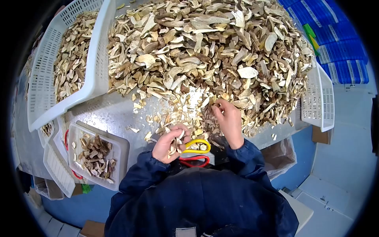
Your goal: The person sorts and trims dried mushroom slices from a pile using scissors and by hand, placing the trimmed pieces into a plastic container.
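Observation:
A large heap of dried mushroom slices (pixel 205 43) covers the metal table (pixel 98 114). My left hand (pixel 169 145) is closed around several dried mushroom slices (pixel 173 148), which stick out between the fingers. My right hand (pixel 230 121) is at the near edge of the heap, thumb and forefinger pinched together; whatever is between them is too small to make out. Small pale crumbs and pieces (pixel 189 104) lie between the hands and the heap. Close to my left hand, by the table's front edge, are a yellow loop handle (pixel 199 146) and a red loop handle (pixel 193 161).
A white slotted basket (pixel 98 51) with more slices stands at the left. Nearer, a clear tray (pixel 122 146) holds darker pieces. Another white basket (pixel 327 102) sits at the right, with blue packs (pixel 343 51) beyond. A lined box (pixel 282 156) stands below the table's right edge.

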Demonstrator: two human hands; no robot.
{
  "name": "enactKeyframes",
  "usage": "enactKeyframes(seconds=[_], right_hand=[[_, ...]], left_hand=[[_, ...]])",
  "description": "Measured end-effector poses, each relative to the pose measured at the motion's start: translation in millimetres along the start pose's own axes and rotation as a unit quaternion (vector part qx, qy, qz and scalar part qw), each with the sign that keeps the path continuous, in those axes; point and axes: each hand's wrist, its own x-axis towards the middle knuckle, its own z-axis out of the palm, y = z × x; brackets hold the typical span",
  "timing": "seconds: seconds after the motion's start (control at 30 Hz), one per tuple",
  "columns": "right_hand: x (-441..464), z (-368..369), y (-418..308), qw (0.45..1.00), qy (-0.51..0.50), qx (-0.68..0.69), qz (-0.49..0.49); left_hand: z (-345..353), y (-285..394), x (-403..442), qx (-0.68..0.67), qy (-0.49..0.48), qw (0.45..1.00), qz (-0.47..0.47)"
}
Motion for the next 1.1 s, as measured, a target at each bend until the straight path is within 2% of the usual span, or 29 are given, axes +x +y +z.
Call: enactKeyframes(seconds=[0.07, 0.1, 0.2, 0.33, 0.43, 0.53, 0.6, 0.67, 0.73, 0.77, 0.87, 0.9, 1.0, 1.03, 1.07, 1.1], right_hand=[[7.4, 2.6, -2.9, 0.995, -0.015, -0.089, 0.035], [7.9, 11.1, 0.1, 0.993, 0.001, -0.122, 0.003], [6.1, 22.5, 4.9, 0.986, -0.04, -0.159, -0.027], [3.3, 23.1, 6.2, 0.986, -0.055, -0.156, -0.013], [-1.6, 23.7, 5.0, 0.982, -0.06, -0.178, -0.028], [-4.0, 1.7, -14.7, 0.994, -0.095, -0.028, 0.04], [-12.3, -15.3, -28.6, 0.953, -0.243, 0.177, 0.033], [-6.0, -12.5, -35.2, 0.975, -0.194, 0.106, 0.009], [6.2, 7.1, -13.0, 0.994, -0.076, -0.009, -0.076], [7.8, 14.0, -3.0, 0.991, -0.074, -0.061, -0.092], [9.5, 23.7, 1.5, 0.992, -0.064, -0.067, -0.088], [11.0, 25.2, 0.8, 0.992, -0.005, -0.054, -0.116], [9.9, 4.9, 0.8, 0.986, -0.098, 0.096, 0.095], [4.8, -2.7, -3.6, 0.971, -0.139, 0.159, 0.111], [-6.1, -5.3, -8.0, 0.949, -0.178, 0.249, 0.077], [-9.3, -10.0, -15.0, 0.93, -0.233, 0.277, 0.067]], left_hand=[[6.5, -4.9, 0.3, 0.059, 0.07, 0.996, -0.002], [7.1, -4.4, 1.9, 0.042, 0.028, 0.999, -0.008], [18.4, -7.7, 0.0, 0.016, 0.056, 0.998, -0.005], [-10.5, -9.9, 8.3, -0.058, -0.003, 0.998, 0.004], [-13.2, -10.6, 11.5, -0.06, -0.007, 0.998, 0.026], [14.4, -8.7, 7.7, -0.05, 0.083, 0.994, 0.053], [7.2, -8.8, 11.6, -0.048, 0.049, 0.996, 0.056], [2.5, -9.4, 10.4, -0.047, 0.035, 0.997, 0.046], [3.6, -8.8, 8.1, -0.05, 0.036, 0.998, 0.032], [7.2, -8.4, 6.4, -0.021, 0.033, 0.999, 0.034], [7.3, -8.2, 2.0, -0.032, 0.005, 0.999, 0.029], [7.5, -6.9, 2.2, -0.028, 0.011, 0.999, 0.037], [7.6, -6.7, 2.0, -0.018, 0.031, 0.998, 0.056], [9.0, -7.5, 2.8, -0.026, 0.028, 0.997, 0.062], [11.2, -8.9, 4.1, -0.034, 0.025, 0.997, 0.067], [12.5, -9.4, 5.0, -0.04, 0.022, 0.996, 0.071]])
